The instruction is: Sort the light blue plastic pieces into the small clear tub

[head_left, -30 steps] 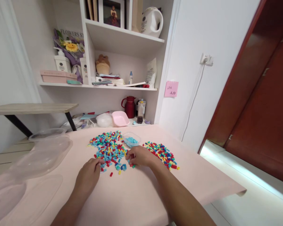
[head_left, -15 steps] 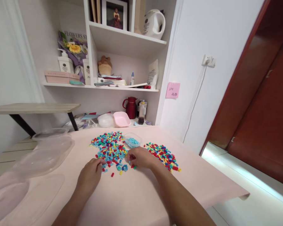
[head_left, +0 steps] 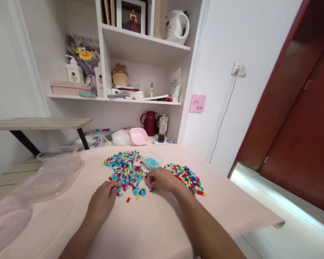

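Observation:
My left hand [head_left: 103, 197] rests at the near left edge of a loose pile of small toy building bricks [head_left: 128, 175] in light blue, red, yellow and green. Its fingers are curled in; whatever they pinch is hidden. To the right of that pile is my right hand [head_left: 162, 179], held low over the table with its fingers closed together. What lies between those fingertips is too small to make out. Just beyond my right hand stands a clear plastic box [head_left: 152, 161] with light blue bricks in it. A second mixed brick pile [head_left: 187, 178] lies right of my right wrist.
Clear plastic containers and lids [head_left: 54, 180] lie along the table's left side. Behind the table, a pink basin [head_left: 139, 136], a dark red jug [head_left: 150, 123] and a bottle [head_left: 162, 129] stand under the shelves. A wooden bench [head_left: 40, 123] is at the left.
My right hand has shifted very slightly, its fingers drawn closer together. My left hand and the brick piles look nearly the same.

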Motion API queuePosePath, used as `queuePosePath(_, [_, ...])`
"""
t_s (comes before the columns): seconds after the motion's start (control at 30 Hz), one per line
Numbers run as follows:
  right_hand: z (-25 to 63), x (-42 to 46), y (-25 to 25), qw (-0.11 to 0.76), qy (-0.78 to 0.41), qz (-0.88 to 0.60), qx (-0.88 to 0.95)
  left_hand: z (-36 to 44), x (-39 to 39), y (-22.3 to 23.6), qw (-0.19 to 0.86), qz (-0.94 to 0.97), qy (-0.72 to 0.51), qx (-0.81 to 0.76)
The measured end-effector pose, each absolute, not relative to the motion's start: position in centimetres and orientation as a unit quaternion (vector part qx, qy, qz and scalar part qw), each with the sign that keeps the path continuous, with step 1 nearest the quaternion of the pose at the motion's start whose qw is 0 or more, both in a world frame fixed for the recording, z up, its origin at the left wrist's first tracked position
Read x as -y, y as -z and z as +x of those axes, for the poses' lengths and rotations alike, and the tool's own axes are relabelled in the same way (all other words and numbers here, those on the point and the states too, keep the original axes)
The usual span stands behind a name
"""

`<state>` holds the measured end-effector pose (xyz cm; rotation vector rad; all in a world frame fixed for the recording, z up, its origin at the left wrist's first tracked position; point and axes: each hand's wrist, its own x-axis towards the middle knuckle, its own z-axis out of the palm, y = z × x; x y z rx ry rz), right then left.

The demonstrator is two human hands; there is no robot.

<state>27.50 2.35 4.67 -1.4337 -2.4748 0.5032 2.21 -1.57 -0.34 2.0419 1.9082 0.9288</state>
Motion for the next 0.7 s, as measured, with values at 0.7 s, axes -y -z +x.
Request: queuePosePath(0.7, [27.53,-2.89,-4.22,0.137,-0.142,-0.489,0.849,2.06,1.75,0.36,0.098,0.688,-0.324,-0.642])
